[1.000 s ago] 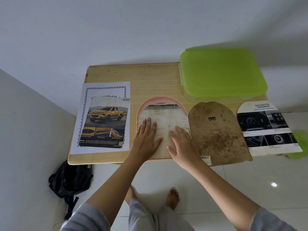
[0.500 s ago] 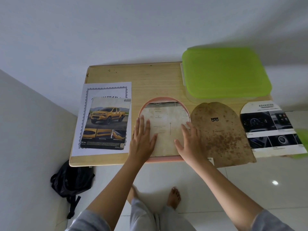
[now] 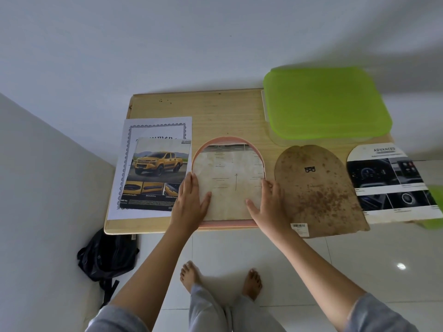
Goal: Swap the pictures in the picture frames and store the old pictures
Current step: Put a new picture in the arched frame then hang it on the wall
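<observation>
Head view: a pale wooden table (image 3: 215, 111) is seen from above, set against a white wall.
Frame: a pink arched picture frame (image 3: 227, 139) is laid flat at the table's near edge, between the two hands.
Picture: a cream, faintly printed arched sheet (image 3: 230, 178) is seated inside the frame.
Left hand (image 3: 189, 200): laid flat on the frame's left edge, fingers straight and together, thumb spread onto the sheet; nothing is gripped.
Right hand (image 3: 271, 202): laid flat on the frame's right edge, fingers straight, thumb on the sheet; nothing is gripped.
Backing: a brown stained arched backing board (image 3: 316, 192) is laid just right of the frame, overhanging the near edge.
Other prints: an arched car-interior print headed "ADVANCED" (image 3: 388, 183) is placed right of the board; a yellow pickup brochure (image 3: 155, 173) is laid over a white bordered certificate (image 3: 155, 124), left of the frame.
Box: a clear plastic box with a lime-green lid (image 3: 326, 104) is placed at the far right.
Floor: a black backpack (image 3: 107, 255) is noted below the table's left corner.
</observation>
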{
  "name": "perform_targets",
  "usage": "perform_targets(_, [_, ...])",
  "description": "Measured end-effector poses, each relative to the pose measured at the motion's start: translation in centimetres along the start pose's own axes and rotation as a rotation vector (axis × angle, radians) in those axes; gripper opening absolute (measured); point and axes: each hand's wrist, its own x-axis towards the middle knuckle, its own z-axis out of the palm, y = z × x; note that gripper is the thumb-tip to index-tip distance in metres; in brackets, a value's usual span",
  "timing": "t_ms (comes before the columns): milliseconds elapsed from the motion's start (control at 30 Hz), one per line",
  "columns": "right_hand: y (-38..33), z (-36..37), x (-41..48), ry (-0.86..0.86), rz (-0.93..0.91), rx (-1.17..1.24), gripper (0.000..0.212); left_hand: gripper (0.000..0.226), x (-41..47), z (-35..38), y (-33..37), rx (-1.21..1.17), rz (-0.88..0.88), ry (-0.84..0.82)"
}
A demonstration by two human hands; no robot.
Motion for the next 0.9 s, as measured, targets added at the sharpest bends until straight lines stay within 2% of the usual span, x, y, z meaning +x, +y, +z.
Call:
perform_targets(133, [0.3, -0.7, -0.2, -0.037, -0.048, 0.045, 0.060, 0.067, 0.1, -0.4, 0.9, 0.038, 0.001, 0.078])
perform_targets(267, [3.5, -3.5, -0.5, 0.035, -0.071, 0.076, 0.054, 0.053, 0.6, 0.2, 5.5, -0.059, 0.148, 0.164])
perform_targets(367, [7.8, -5.8, -0.8, 0.081, 0.000, -0.011, 0.053, 0.052, 0.1, 1.7, 10.8, -0.120, 0.268, 0.097])
perform_targets(533, [12.6, -7.1, -2.3, 0.074, 0.153, -0.132, 0.054, 0.071, -1.4, 6.0, 17.9, -0.019, 0.500, -0.090])
perform_targets(767, [12.2, -5.2, -3.2, 0.058, 0.109, -0.140, 0.053, 0.083, -0.3, 7.9, 18.2, 0.105, 0.340, -0.152])
perform_targets(900, [12.1, -5.4, -3.0, 0.036, 0.108, -0.074, 0.055, 0.066, -0.3, 7.1, 18.8, 0.065, 0.233, -0.169])
